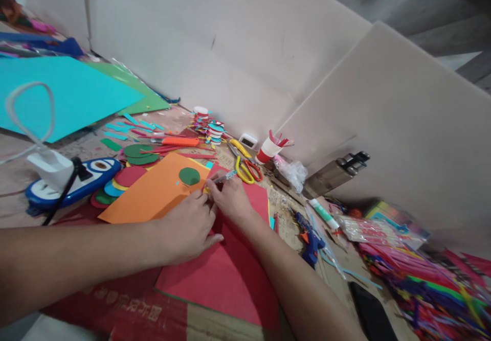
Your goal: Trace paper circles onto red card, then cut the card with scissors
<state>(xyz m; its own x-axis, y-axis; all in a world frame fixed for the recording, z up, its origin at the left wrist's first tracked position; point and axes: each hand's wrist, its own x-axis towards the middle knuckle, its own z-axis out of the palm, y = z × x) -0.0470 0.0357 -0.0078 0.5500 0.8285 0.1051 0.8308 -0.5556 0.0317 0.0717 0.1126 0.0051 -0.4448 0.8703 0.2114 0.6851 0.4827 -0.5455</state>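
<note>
- Pale boards (230,39) rise behind a crowded worktop (90,149), seemingly serving as a screen; printed cardboard (207,323) covers its near part, perhaps as protection.
- Fingers of the right hand (232,195) are closed around a slim tool (224,177), gripped low near its tip, pen fashion, presumably for fine control; whether it is a pen or a blade cannot be told.
- Fingers of the left hand (194,221) are bent and drawn together over the paper, the thumb apart, probably to steady the work; whether they pinch anything cannot be told.
- Beneath both hands, an orange sheet (141,192) overlaps a red sheet (238,274), close to the person's body for easy reach. On the orange one, just beyond the left fingers, lies a green disc (189,176).
- To the left, coloured discs (130,176) overlap in a loose pile, which likely keeps them together, beside a blue power strip (107,167) carrying a white adapter (49,169).
- Beyond the sheets, an orange-handled cutter (180,141) and yellow-handled pliers (243,169) lie near enough to grab; a paper cup (267,149) keeps red strips upright.
- Farther right are a glue gun (312,244), a glue stick (324,214) and a dark phone (372,310), apparently set aside from the paper.
</note>
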